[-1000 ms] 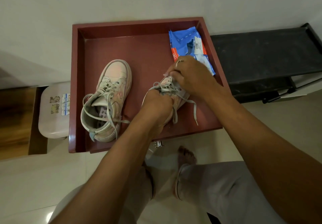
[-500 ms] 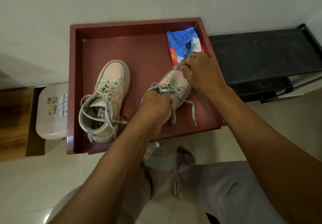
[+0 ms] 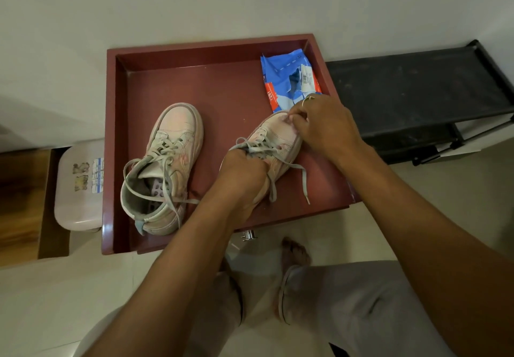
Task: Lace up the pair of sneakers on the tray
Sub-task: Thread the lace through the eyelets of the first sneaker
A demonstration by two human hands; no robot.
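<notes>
Two pale pink high-top sneakers lie on a dark red tray [image 3: 167, 78]. The left sneaker [image 3: 167, 167] rests alone, toe pointing away, its grey laces loose over the opening. My left hand [image 3: 242, 178] grips the right sneaker [image 3: 278, 137] around its tongue and collar, covering the opening. My right hand [image 3: 322, 126] sits over that shoe's toe, fingers curled and touching the toe cap. Two grey lace ends [image 3: 304, 181] trail from the right sneaker toward the tray's front edge.
A torn blue and orange wrapper [image 3: 286, 78] lies in the tray's far right corner. A black shelf [image 3: 417, 92] stands to the right, a pale plastic stool [image 3: 78, 187] to the left. My legs and bare foot [image 3: 294, 251] are on the tiled floor below.
My right hand has slid from the lace area forward to the toe of the right sneaker. My left hand has kept its grip on the shoe.
</notes>
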